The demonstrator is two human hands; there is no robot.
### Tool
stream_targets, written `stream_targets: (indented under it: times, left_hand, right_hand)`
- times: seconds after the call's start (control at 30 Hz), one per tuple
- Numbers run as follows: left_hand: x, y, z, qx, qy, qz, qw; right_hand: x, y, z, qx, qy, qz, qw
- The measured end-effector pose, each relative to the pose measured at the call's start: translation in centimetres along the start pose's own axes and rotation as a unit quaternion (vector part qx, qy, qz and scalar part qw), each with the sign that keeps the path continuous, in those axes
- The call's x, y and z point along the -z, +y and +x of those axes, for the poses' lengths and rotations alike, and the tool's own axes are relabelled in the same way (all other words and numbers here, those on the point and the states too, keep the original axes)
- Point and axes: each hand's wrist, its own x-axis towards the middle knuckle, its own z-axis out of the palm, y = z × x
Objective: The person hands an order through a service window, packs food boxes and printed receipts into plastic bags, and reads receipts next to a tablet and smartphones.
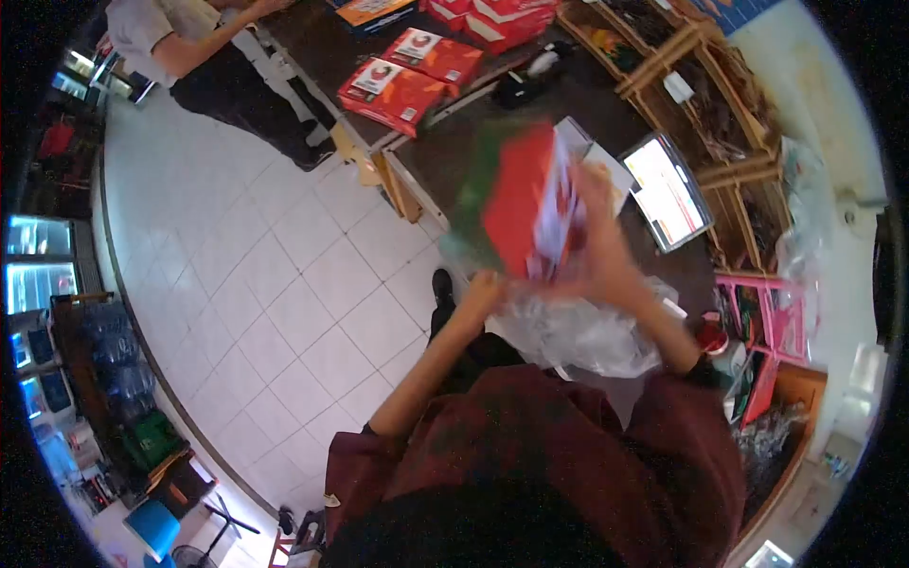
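A red package [516, 204] with a white printed side, blurred by motion, is held up over the dark counter. My right hand [601, 241] grips it along its right side. A green, partly see-through bag or wrap [478, 213] is at the package's left. My left hand [485, 292] is closed at the lower edge of this green wrap; its fingertips are blurred. Crumpled clear plastic [587, 336] lies below both hands, close to my body.
Red packs [393, 90] lie at the counter's far end. A lit tablet [666, 192] stands right of the package, beside wooden compartments [715, 104]. A pink rack [781, 317] is at the right. Another person [227, 76] is at the upper left.
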Motion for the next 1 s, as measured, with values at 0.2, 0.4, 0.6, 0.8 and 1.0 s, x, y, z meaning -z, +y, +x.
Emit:
stream_targets:
  times: [0.2, 0.4, 0.6, 0.8, 1.0]
  left_hand:
    - [-4.6, 9.0, -3.9, 0.052, 0.046, -0.089, 0.994]
    - [-14.7, 10.8, -6.1, -0.146, -0.129, 0.289, 0.937]
    - [-16.4, 15.5, -6.5, -0.214, -0.09, 0.233, 0.944]
    - [-19.3, 16.4, -7.5, -0.217, -0.238, 0.242, 0.915]
    - [-23.3, 17.0, -13.0, -0.224, -0.568, 0.207, 0.764]
  right_hand:
    - [-3.2, 2.0, -18.8, -0.236, 0.002, 0.054, 0.97]
    - [-5.0, 4.9, -27.9, -0.371, -0.006, 0.033, 0.928]
    - [-2.5, 1.3, -28.9, -0.456, 0.137, 0.308, 0.824]
    - [-5.3, 4.2, -31.4, -0.429, 0.017, 0.489, 0.759]
    - [-11.4, 8.1, -26.7, -0.383, 0.002, -0.172, 0.908]
